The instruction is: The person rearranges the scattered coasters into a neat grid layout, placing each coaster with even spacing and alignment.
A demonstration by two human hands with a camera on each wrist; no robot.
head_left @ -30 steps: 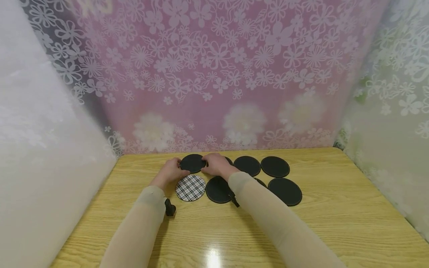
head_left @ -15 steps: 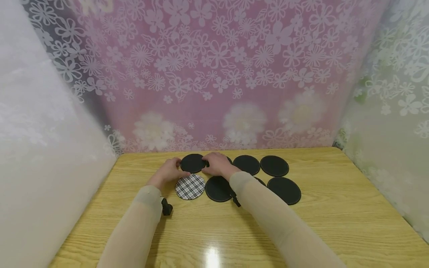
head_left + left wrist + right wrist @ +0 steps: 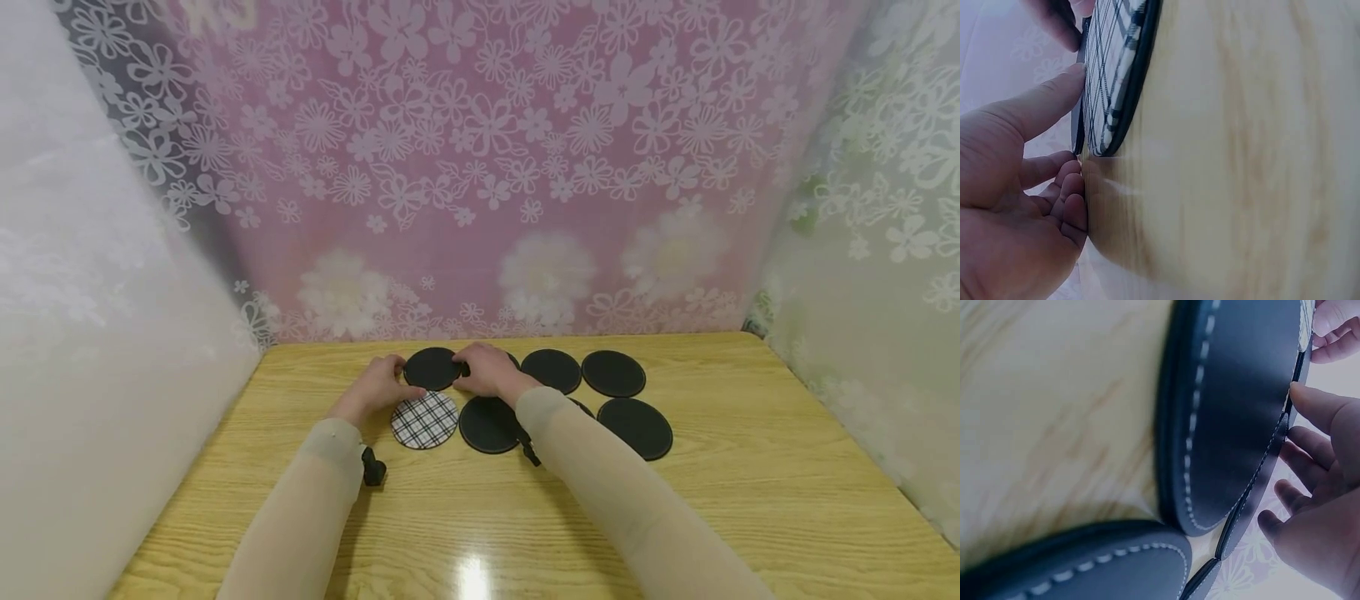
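Observation:
A black round coaster [image 3: 432, 368] lies at the left end of the back row, flat on the table. My left hand [image 3: 373, 387] holds its left side, the index finger at the rim and the thumb near the front edge. Opposite, my right hand [image 3: 487, 371] has thumb and index finger on its right edge, and it partly covers the neighbouring black coaster [image 3: 513, 360]. Just in front lies a white plaid coaster [image 3: 424, 420], close below my left thumb. In the left wrist view, my left fingertips [image 3: 1074, 209] rest at table level beside the rims.
In the front row, a black coaster [image 3: 489, 425] sits right of the plaid one, another [image 3: 583, 407] is mostly under my right sleeve, and one [image 3: 636, 428] ends the row. Black coasters [image 3: 551, 371] [image 3: 613, 372] continue the back row. A flowered pink curtain [image 3: 487, 208] hangs behind the table [image 3: 750, 467].
My left forearm has shifted slightly left since one second ago. Both hands stay at the same coaster, and the coasters show no clear movement on the table.

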